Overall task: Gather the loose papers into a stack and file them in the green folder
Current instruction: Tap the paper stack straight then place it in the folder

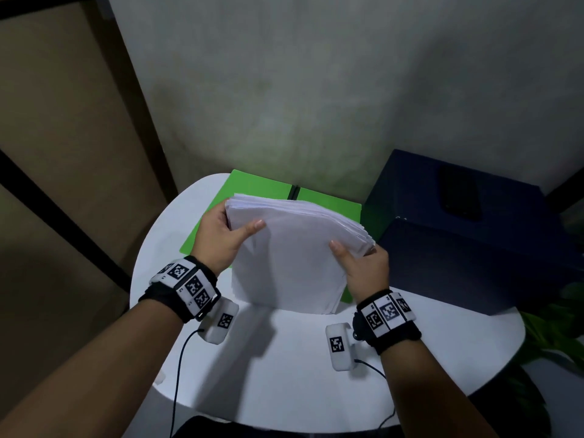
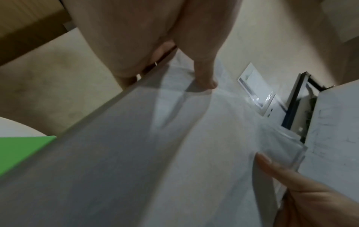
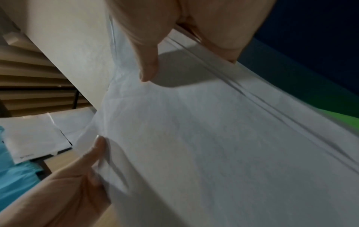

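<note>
Desk (image 1: 284, 358), white, round: carries all items below
Box (image 1: 474, 232), dark navy: right of the desk's far side
Green folder (image 1: 262, 184): lies open and flat on the desk, under and behind the papers
Stack of papers (image 1: 290, 257), white: stood on its lower edge between the hands, top tilted away, sheets fanned at upper right
Left hand (image 1: 221, 238): grips the stack's upper left corner, thumb on the front
Right hand (image 1: 363, 267): grips the right edge, thumb on the front

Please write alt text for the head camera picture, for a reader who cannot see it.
Both hands hold a paper stack on edge on a white table, the left hand at its left side and the right hand at its right. An open green folder lies behind it, with a dark box to the right.
</note>
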A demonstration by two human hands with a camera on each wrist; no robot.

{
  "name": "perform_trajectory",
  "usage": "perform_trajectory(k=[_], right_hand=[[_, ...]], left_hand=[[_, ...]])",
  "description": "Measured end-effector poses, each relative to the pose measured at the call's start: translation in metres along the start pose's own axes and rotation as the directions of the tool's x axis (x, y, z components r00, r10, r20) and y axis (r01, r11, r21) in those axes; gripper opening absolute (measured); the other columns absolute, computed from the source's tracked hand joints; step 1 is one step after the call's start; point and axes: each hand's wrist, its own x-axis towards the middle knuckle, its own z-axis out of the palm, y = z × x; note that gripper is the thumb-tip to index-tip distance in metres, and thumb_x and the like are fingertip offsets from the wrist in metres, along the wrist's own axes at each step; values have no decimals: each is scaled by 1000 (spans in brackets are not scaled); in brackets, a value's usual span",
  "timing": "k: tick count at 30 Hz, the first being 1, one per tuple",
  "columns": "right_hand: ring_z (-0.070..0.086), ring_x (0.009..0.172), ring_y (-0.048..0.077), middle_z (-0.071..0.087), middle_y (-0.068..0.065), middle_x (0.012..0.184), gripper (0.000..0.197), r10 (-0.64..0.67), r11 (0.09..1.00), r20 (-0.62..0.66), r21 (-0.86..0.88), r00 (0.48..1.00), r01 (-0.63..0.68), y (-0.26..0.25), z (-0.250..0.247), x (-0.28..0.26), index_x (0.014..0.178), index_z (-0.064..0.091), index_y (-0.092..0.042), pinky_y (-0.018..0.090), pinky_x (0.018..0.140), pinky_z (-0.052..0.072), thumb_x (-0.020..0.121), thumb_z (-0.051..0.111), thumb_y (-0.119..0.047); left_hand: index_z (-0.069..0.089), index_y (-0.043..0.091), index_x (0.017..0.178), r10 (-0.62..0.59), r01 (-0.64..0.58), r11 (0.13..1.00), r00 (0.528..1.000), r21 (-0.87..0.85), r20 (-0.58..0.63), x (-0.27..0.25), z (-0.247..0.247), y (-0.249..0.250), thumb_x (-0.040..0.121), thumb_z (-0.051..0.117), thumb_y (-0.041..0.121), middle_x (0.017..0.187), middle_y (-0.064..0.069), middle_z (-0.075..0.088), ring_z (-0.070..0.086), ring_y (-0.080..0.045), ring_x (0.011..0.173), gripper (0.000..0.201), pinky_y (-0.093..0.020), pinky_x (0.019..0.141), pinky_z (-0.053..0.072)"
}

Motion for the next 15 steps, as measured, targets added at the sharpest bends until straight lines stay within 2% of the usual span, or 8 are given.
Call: perform_trajectory(k=[2, 3, 5, 7, 10, 12, 14, 15], right_hand=[[72, 88, 33, 74, 20, 93, 46, 1, 1000, -22, -4, 1000, -1, -2, -1, -3, 87, 70, -2, 61, 84, 55, 63, 89, -36], [72, 90, 36, 74, 21, 95, 48, -5, 1000, -14, 1, 1000, 5, -3, -1, -5, 90, 69, -2, 61, 83, 55, 64, 89, -37], [70, 97, 35, 73, 16, 101, 34, -50, 998, 1, 32, 999, 50, -12, 0, -9, 98, 69, -16, 57, 89, 55, 70, 86, -24], [68, 101, 34, 72, 14, 107, 37, -132, 989, -30, 65, 991, 134, -22, 4, -7, 104, 68, -27, 51, 92, 55, 71, 85, -26], [69, 88, 10, 73, -2, 88, 26, -258, 964, -101, 45, 961, 263, -36, 10, -3, 99, 69, -20, 28, 86, 55, 77, 81, -13], [65, 80, -2, 70, -11, 81, 17, -279, 958, -153, 21, 948, 285, -39, 13, -1, 93, 71, -15, 15, 79, 51, 81, 75, -4], [66, 79, 3, 72, -8, 80, 16, -256, 960, -182, 70, 949, 272, -41, 15, -1, 90, 71, -20, 18, 75, 52, 81, 72, -7], [67, 78, 9, 73, 1, 82, 16, -246, 961, -178, 84, 953, 264, -42, 16, -1, 90, 70, -21, 20, 74, 54, 81, 72, -8]], left_hand=[[70, 9, 97, -8, 7, 998, 1000, -65, -22, -4, -2, -3, 67, 84, 13, 86, 5, 77, 71, -11, 79, 34, -29, 73, 57], [72, 12, 96, -28, 27, 995, 1000, -96, -10, -7, -4, -6, 62, 87, 20, 87, 3, 78, 72, -14, 80, 38, -29, 74, 58], [72, 13, 100, -66, 71, 992, 996, -103, 52, -12, -6, -13, 52, 91, 34, 93, 2, 78, 74, -14, 86, 56, -27, 76, 58], [70, 11, 106, -82, 91, 992, 991, -85, 106, -15, -6, -14, 47, 92, 41, 97, 3, 78, 74, -13, 90, 69, -24, 77, 57], [70, 10, 108, -81, 92, 991, 989, -93, 125, -14, -5, -14, 48, 92, 40, 99, 0, 78, 74, -15, 93, 70, -26, 78, 57], [71, 14, 106, -80, 93, 991, 989, -97, 123, -15, -5, -12, 49, 91, 40, 99, 2, 78, 74, -14, 93, 65, -25, 79, 57], [71, 14, 106, -83, 94, 991, 990, -98, 114, -15, -4, -12, 50, 90, 40, 99, 2, 78, 74, -14, 93, 65, -25, 78, 57], [70, 11, 108, -81, 91, 991, 991, -95, 104, -15, -4, -13, 51, 91, 40, 101, 0, 77, 73, -16, 95, 67, -27, 80, 57]])
